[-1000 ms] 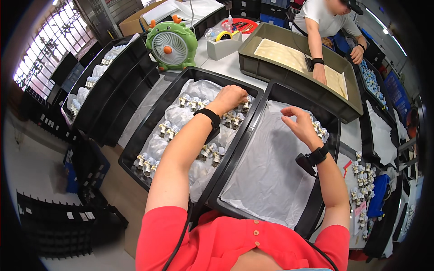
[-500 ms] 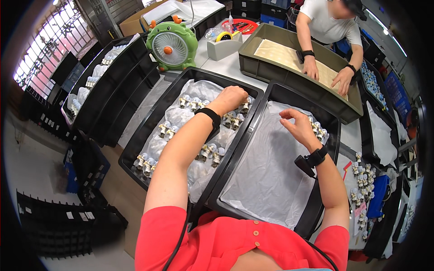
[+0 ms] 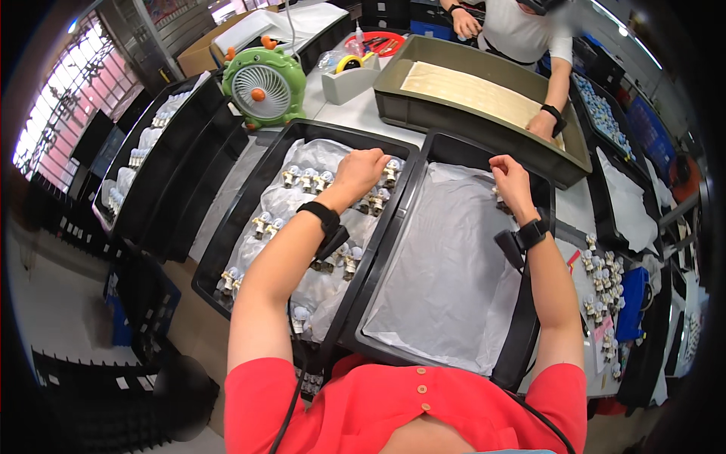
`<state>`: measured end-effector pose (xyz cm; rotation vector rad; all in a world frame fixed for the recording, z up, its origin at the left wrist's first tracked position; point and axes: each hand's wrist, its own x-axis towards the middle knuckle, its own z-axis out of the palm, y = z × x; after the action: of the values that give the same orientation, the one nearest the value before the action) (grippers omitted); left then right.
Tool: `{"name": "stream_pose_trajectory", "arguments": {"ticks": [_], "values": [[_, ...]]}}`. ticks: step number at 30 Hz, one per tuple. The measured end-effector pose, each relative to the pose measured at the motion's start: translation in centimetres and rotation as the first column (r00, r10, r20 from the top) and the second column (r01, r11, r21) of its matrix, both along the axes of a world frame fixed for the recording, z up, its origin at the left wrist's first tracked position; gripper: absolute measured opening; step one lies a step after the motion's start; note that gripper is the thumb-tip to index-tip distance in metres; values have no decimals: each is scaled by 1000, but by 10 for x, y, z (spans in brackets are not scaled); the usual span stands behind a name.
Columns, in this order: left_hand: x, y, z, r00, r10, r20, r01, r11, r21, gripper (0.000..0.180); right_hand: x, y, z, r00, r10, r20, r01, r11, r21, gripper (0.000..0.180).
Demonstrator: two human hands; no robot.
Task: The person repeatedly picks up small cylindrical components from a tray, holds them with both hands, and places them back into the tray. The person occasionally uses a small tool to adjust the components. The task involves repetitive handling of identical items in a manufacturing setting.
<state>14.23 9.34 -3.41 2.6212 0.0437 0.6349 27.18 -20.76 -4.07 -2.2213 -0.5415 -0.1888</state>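
Observation:
My left hand [image 3: 358,175] is over the far right part of a black bin [image 3: 214,256], its fingers curled together among small figurines [image 3: 308,178] with pale blue heads and white bodies. They stand in clusters on crumpled clear plastic. One figurine [image 3: 392,171] is right beside the fingertips; whatever is between the fingers is hidden. In the second black bin [image 3: 387,261], lined with a white plastic sheet [image 3: 446,265], my right hand [image 3: 513,184] is at the far right corner. Its fingers are bent inward, and part of a figurine [image 3: 499,198] shows beneath them. I cannot make out what it grips.
Across the table, a co-worker's hand [image 3: 541,125] reaches into an olive tray [image 3: 484,125] with a cream sheet. A green fan [image 3: 265,87] and a tape dispenser [image 3: 352,79] stand behind the bins. More figurines [image 3: 603,284] lie at right; stacked bins [image 3: 170,181] are at left.
My right hand's fingers have gone from spread to curled, over the corner figurines. My left hand stays by the same cluster. One of the co-worker's hands has lifted out of the olive tray.

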Motion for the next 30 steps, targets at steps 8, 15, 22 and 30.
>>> {"name": "stream_pose_trajectory", "arguments": {"ticks": [8, 15, 22, 30], "values": [[-55, -41, 58, 965, -250, -82, 195, 888, -418, 15, 5, -8, 0, 999, -51, -3, 34, 700, -713, 31], [-102, -66, 72, 919, -383, -90, 236, 720, -653, 17, 2, -6, -24, 996, -42, 78, 79, 815, -573, 32], [-112, -92, 77, 895, -440, -72, 166, 479, -862, 36, -43, 18, 28, 944, 309, 114, -304, 951, -58, 43], [-112, -106, 63, 948, -305, 87, 118, 84, -989, 43, -150, 63, 77, 809, 573, 128, -574, 725, 382, 45]]}}
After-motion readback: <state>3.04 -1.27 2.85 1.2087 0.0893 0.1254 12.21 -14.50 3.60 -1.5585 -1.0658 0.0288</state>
